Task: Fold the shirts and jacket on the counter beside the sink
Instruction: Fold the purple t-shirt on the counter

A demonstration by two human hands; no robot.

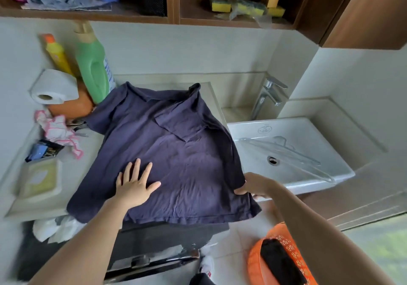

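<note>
A dark navy polo shirt (pixel 176 152) lies spread on the pale counter (pixel 44 198) left of the sink, collar toward the wall, hem hanging over the front edge. My left hand (pixel 134 184) presses flat on the shirt's lower left part with fingers straight and spread. At the shirt's right side edge near the hem, my right hand (pixel 253 185) pinches the fabric between thumb and fingers. No other shirt or jacket shows on the counter.
A white sink (pixel 293 148) with a clear hanger (pixel 286 154) in it and a chrome tap (pixel 267 96) is on the right. A green bottle (pixel 93 64), yellow bottle (pixel 56 53), paper roll (pixel 54 87), pink-white cloth (pixel 58 130) and tissue box (pixel 40 179) crowd the left. An orange basket (pixel 277 260) with dark cloth stands on the floor.
</note>
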